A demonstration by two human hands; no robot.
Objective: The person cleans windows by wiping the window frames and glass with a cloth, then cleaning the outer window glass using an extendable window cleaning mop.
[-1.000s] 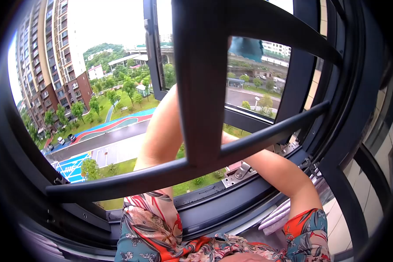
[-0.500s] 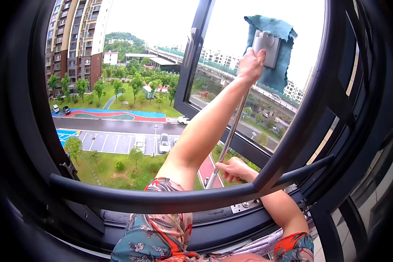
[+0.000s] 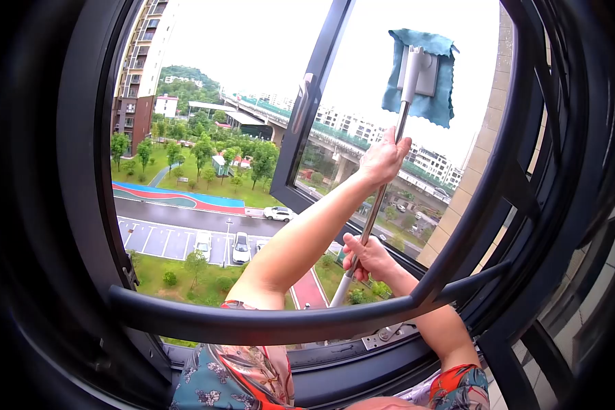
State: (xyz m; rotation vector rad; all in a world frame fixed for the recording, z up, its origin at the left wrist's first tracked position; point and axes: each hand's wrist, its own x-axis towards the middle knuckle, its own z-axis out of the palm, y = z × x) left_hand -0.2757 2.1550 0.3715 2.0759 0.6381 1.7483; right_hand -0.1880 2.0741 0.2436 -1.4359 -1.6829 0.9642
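Observation:
A window mop (image 3: 411,72) with a metal pole (image 3: 374,217) and a grey head reaches up across the opened window sash. A teal cloth (image 3: 442,96) with wavy edges hangs over the head, against the pane; whether it touches the glass I cannot tell. My left hand (image 3: 384,160) is closed on the upper pole, a little below the head's grey socket. Lower down, my right hand (image 3: 372,257) is wrapped around the pole near its light grey grip (image 3: 342,290). The grip's bottom end is hidden behind the dark rail.
A dark curved rail (image 3: 266,326) crosses in front of me, with both arms reaching past it. The open sash frame (image 3: 295,143) carries a handle (image 3: 303,102). Far below lie a road, parked cars (image 3: 240,247), grass and trees; a tiled wall (image 3: 482,147) stands at right.
My left hand has moved from the mop head down onto the pole. My right hand has risen slightly and closed more firmly around it. The view has shifted a little.

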